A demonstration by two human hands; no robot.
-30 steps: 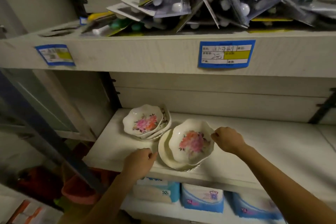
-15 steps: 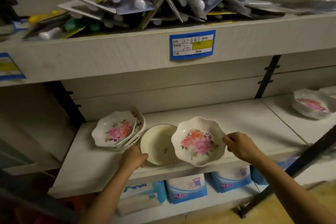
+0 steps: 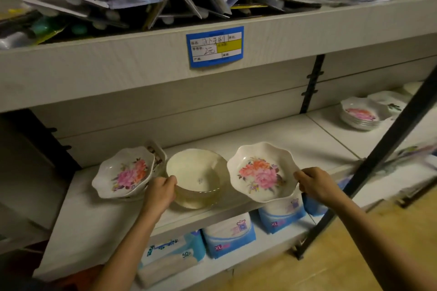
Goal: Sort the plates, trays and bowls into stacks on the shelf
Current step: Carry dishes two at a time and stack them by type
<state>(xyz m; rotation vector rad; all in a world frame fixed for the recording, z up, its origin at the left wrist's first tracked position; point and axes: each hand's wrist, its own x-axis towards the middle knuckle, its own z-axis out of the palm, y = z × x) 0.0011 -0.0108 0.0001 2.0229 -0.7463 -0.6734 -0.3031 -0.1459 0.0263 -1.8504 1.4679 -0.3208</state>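
Note:
My right hand [image 3: 318, 185] grips the right rim of a scalloped white bowl [image 3: 261, 172] with a pink and orange flower print, held tilted in the air over the shelf's front edge. My left hand [image 3: 160, 190] holds the left rim of a stack of plain cream bowls [image 3: 196, 176] standing on the white shelf [image 3: 78, 210]. Left of that stack a small pile of flowered scalloped bowls [image 3: 124, 173] leans on the shelf. Far to the right stands another stack of flowered bowls [image 3: 360, 116].
The shelf above [image 3: 118, 71] carries a heap of blister-packed goods and a blue price label [image 3: 215, 47]. Blue-and-white tissue packs [image 3: 228, 235] fill the shelf below. A dark metal upright [image 3: 369, 165] slants across at the right, over a wooden floor.
My right hand has lifted the flowered bowl off the cream stack and carried it to the right. My left hand has moved onto the cream stack's rim. The view has swung right.

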